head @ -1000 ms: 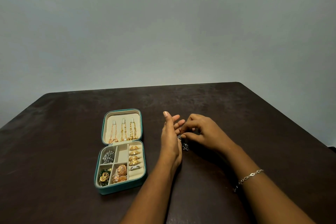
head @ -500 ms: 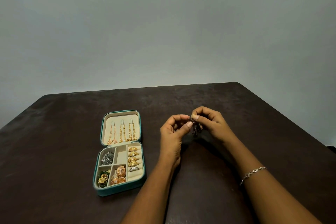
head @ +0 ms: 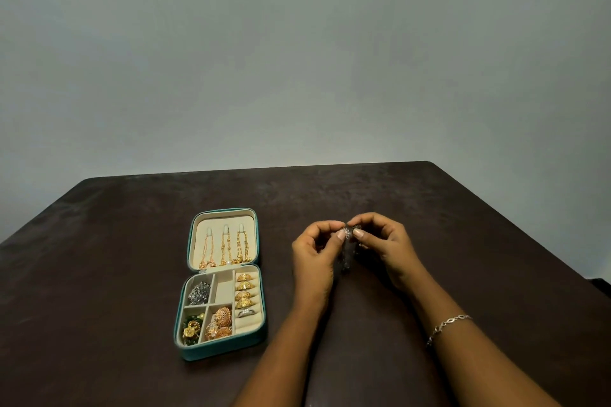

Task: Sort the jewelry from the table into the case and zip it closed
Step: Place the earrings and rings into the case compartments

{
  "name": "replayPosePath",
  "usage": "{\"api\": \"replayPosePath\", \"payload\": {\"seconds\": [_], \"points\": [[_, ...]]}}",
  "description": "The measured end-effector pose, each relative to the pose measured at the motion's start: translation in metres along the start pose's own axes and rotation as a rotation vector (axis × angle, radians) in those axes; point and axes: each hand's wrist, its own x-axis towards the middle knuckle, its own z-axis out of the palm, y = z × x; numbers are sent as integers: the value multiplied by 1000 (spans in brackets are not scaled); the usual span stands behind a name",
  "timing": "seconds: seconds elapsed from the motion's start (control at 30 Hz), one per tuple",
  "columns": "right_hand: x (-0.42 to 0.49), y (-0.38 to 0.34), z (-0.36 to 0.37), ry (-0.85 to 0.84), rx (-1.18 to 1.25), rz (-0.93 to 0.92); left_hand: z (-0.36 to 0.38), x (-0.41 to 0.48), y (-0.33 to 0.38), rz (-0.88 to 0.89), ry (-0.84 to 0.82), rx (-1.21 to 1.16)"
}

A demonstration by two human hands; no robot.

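Dark counter (head: 132,258), our hands raised just right of the open jewelry case (head: 221,345): left hand (head: 314,258) and right hand (head: 386,246) curled, fingertips together pinching one silver earring (head: 347,232).

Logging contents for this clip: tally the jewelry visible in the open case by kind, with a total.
Gold chains hung in the lid: 3
Gold rings in the ring slot: 4
Silver ring, same slot: 1
Silver cluster piece: 1
Gold-and-green earring pile: 1 pile, pieces too tangled to count
Gold dome earring pile: 1 pile
Total: 11 items or piles
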Motion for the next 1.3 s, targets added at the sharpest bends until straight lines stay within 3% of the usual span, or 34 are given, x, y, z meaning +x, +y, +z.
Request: {"api": "replayPosePath", "payload": {"seconds": [0.33, 0.67, 0.83, 1.0, 1.3], "points": [[-13, -2, 3, 43, -6, 25, -12, -23, 4, 119, -2, 273], [-55, -10, 25, 79, 29, 40, -31, -51, 27, 257, -30, 328], [-70, -16, 37, 52, -68, 13, -54, -59, 36, 351, -29, 410], [-76, -21, 53, 85, -28, -20, -89, -62, 55, 435, 32, 444], [-63, -39, 95, -51, -116, -70, -158, -51, 66, 466, 294, 531]]}}
